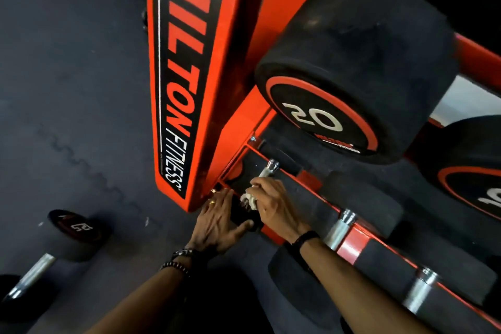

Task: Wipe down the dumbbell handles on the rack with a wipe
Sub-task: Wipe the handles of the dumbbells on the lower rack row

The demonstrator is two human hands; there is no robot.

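Observation:
On the lowest shelf of the orange rack (225, 49) lies a small dumbbell with a chrome handle (268, 168). My right hand (273, 206) grips that handle through a white wipe (250, 201), which bunches out under the fingers. My left hand (219, 221) holds the near black head of the same dumbbell (242, 218), thumb on one side and fingers on the other. Two more chrome handles (340, 230) (420, 291) show further right on the same shelf.
A large black dumbbell marked 20 (349, 76) sits on the shelf above, overhanging the hands. Another big head (471, 171) lies to its right. A loose dumbbell (48, 255) lies on the dark rubber floor (67, 89) at lower left.

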